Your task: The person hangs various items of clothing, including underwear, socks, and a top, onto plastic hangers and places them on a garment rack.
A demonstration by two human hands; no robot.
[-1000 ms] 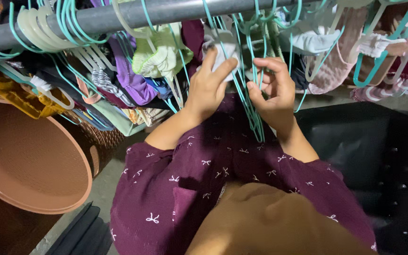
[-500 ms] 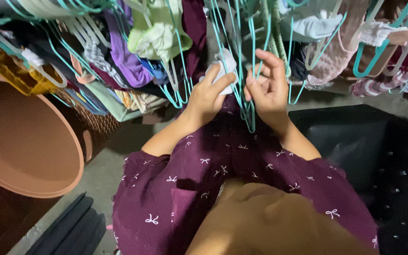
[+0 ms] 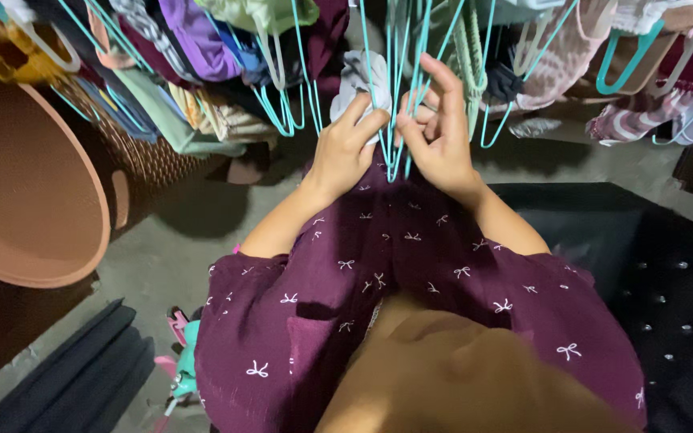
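Observation:
My left hand [image 3: 345, 148] pinches a small pale grey piece of cloth [image 3: 361, 80] that hangs among thin teal wire hangers [image 3: 399, 88]. My right hand [image 3: 436, 132] is right beside it, fingers curled around the lower ends of those teal hangers. The two hands almost touch. A maroon garment with small white bows [image 3: 378, 273] drapes below my arms. Above, many small clothes hang: a purple one [image 3: 194, 32], a pale green one [image 3: 262, 12] and pink ones [image 3: 563, 56].
A large brown plastic tub [image 3: 26, 192] leans at the left, with a woven brown basket [image 3: 142, 152] behind it. A black dotted surface [image 3: 667, 289] lies at the right. Dark folded fabric [image 3: 74, 377] and a teal and pink object [image 3: 182, 361] sit on the grey floor.
The view has tipped downward, so the grey rail has left the frame. Both hands have come closer together around the teal hangers and the grey cloth.

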